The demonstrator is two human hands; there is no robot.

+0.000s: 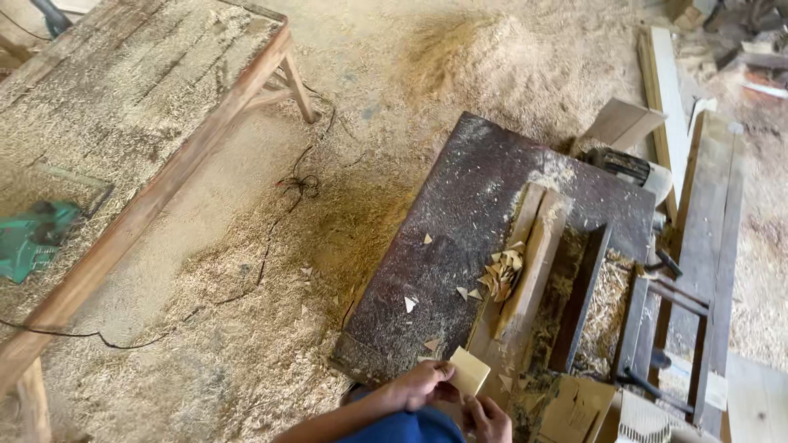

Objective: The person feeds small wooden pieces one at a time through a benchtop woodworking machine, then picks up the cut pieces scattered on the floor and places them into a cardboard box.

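Head view shows us the dark saw table (460, 246) amid sawdust; our left hand (420, 384) pinches a thin wood square (469, 372) at its near edge; right hand (490, 418) touches beneath, grip unclear; light, stiff, best held by edges.

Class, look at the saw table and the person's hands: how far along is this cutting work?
Done: a pile of small triangular offcuts lies beside the wooden jig, with more scattered on the dark table top, so several cuts look finished. In hand: the left hand holds a small pale square piece of wood; the right hand is just below it. Left: that piece's visible corners look uncut.
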